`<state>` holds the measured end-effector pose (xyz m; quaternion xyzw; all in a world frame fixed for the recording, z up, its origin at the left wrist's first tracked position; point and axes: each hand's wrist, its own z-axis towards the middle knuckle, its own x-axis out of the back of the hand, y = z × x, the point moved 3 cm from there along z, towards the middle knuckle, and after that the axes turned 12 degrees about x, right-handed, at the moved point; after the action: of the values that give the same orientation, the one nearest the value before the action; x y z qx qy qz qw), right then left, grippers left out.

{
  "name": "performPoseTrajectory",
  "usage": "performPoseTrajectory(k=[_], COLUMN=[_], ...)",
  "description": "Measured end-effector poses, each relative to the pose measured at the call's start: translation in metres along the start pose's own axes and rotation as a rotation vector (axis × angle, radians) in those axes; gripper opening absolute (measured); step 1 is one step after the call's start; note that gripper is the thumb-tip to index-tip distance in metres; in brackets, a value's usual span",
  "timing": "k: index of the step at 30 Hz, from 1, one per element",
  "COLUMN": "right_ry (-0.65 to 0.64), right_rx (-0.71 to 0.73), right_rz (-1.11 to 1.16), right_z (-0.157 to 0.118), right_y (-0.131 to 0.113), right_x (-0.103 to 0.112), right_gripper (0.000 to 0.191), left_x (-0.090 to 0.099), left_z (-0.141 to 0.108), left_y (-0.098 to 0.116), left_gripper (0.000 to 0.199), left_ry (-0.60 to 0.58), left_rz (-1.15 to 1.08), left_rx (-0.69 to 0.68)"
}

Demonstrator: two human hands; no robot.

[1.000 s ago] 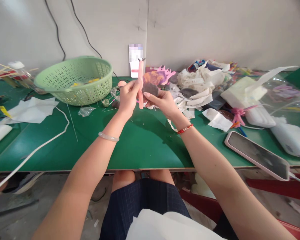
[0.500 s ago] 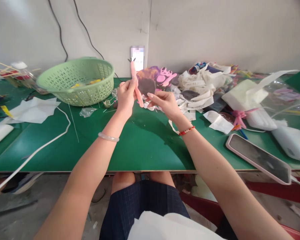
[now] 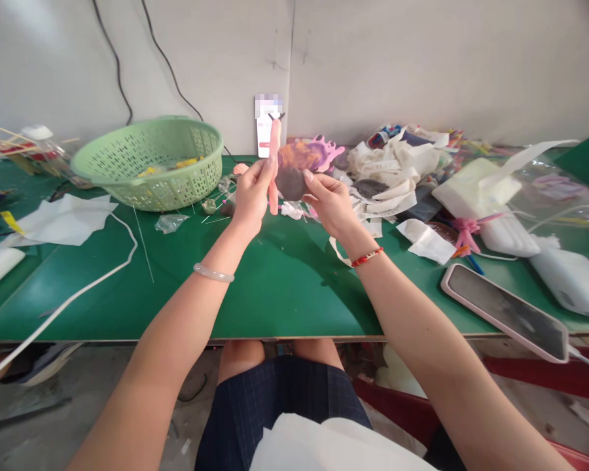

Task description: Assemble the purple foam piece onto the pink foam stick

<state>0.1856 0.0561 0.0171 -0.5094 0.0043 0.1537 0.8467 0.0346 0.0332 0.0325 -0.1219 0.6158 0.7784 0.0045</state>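
My left hand [image 3: 252,195] pinches a long pink piece [image 3: 275,140] that stands upright with small dark tips at its top. Between finger and thumb, my right hand [image 3: 330,199] holds the edge of a dark grey round piece [image 3: 291,184]. An orange and purple mass [image 3: 299,156] with pink branching parts [image 3: 330,152] shows just above the grey piece; whether they are joined I cannot tell. The two hands are close together above the green table [image 3: 275,281]. A lit phone [image 3: 264,140] leans on the wall behind them.
A green basket [image 3: 161,186] with yellow pieces stands back left, near thin pins and a plastic scrap [image 3: 171,223]. Crumpled white strips [image 3: 397,160] are heaped back right. A pink-cased phone [image 3: 505,311] lies at the right front. A white cable [image 3: 86,284] crosses the left side.
The pink piece has shifted slightly right and become more upright. The grey piece has moved slightly down and right. My right hand's fingertips have risen along its edge.
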Motion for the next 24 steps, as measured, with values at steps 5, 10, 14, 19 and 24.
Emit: performPoseTrajectory(k=[5, 10, 14, 19, 24], right_ry=[0.004, 0.008, 0.033, 0.09, 0.127], right_rx=[0.039, 0.136, 0.101, 0.073, 0.101], right_rz=[-0.09, -0.129, -0.068, -0.064, -0.139], right_z=[0.0, -0.002, 0.0, 0.004, 0.004], right_y=[0.0, -0.007, -0.003, 0.003, 0.001], right_x=[0.001, -0.004, -0.002, 0.005, 0.009], right_gripper=[0.05, 0.056, 0.052, 0.049, 0.056], left_x=[-0.002, -0.005, -0.008, -0.011, -0.014], left_z=[-0.003, -0.003, -0.002, -0.004, -0.009], left_y=[0.002, -0.002, -0.007, -0.008, -0.004], left_gripper=[0.04, 0.036, 0.039, 0.043, 0.033], left_ry=[-0.01, -0.027, -0.072, -0.119, -0.13], left_rz=[0.004, -0.01, -0.006, 0.018, 0.019], left_rx=[0.013, 0.014, 0.001, 0.017, 0.041])
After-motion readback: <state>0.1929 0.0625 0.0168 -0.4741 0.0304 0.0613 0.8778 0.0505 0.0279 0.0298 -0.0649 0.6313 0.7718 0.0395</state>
